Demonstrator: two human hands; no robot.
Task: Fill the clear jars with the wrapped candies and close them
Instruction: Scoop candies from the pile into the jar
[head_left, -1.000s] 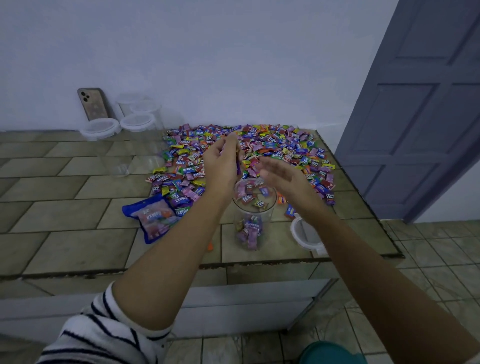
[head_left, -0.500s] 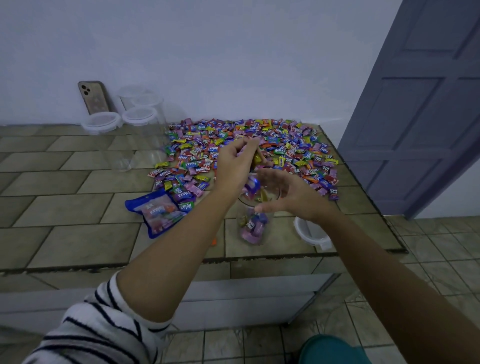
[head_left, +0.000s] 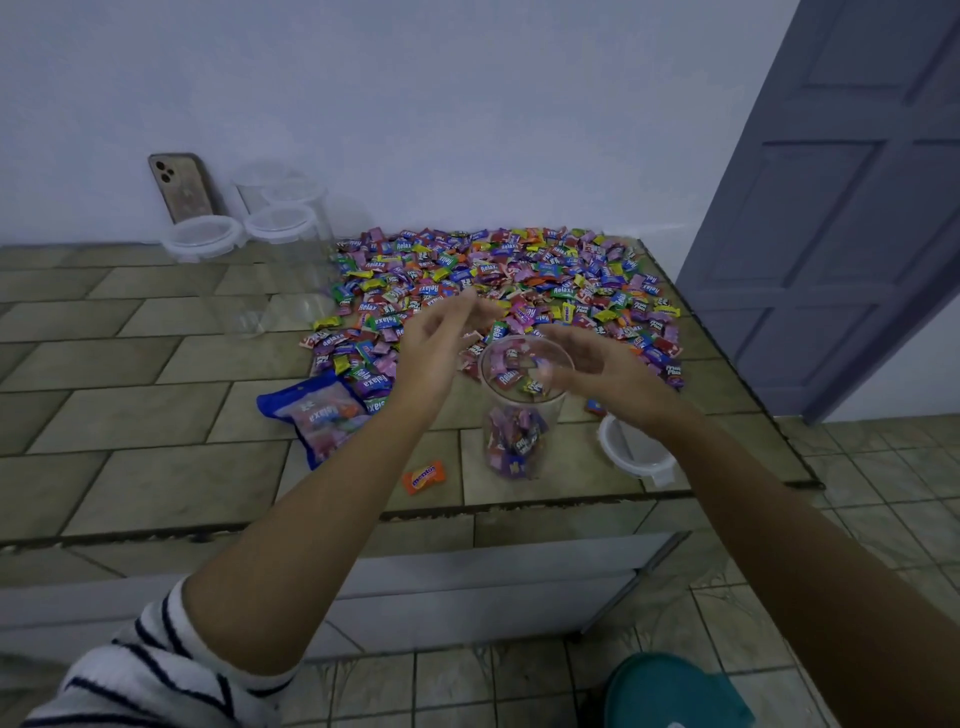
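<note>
A clear jar (head_left: 519, 415) stands open near the counter's front edge, with wrapped candies lying in its bottom third. Behind it spreads a wide heap of wrapped candies (head_left: 498, 280). My left hand (head_left: 441, 338) hovers just left of the jar's mouth, fingers apart and stretched toward the heap, holding nothing I can see. My right hand (head_left: 597, 369) is at the right of the jar's rim, fingers spread and empty. The jar's white lid (head_left: 636, 452) lies on the counter to the right, partly under my right forearm.
Several empty clear jars with lids (head_left: 280, 223) stand at the back left beside a phone (head_left: 182, 187) leaning on the wall. A blue candy bag (head_left: 317, 415) and an orange candy roll (head_left: 423, 477) lie left of the jar. The counter edge (head_left: 467, 512) runs in front; a grey door (head_left: 831, 208) is at right.
Both hands held candies over the jar's mouth half a second ago. Now they have opened and drawn apart, and more candies lie in the jar.
</note>
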